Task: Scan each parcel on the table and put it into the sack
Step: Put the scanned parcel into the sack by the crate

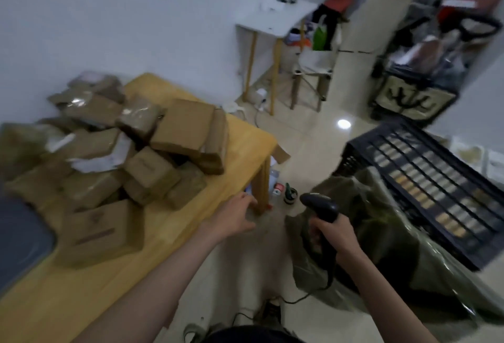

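Many brown parcels (114,151) piled on the wooden table (240,135), none in hand; olive sack (381,236) on the floor to the right.
Sack mouth faces the person, contents hidden; black slatted crate (425,179) behind it, contents unclear. Best next: take the nearest box, turn its label up, scan, drop it in. Left hand (240,217) empty, fingers loosely spread at the table edge; right hand (331,233) grips the black barcode scanner (321,206).
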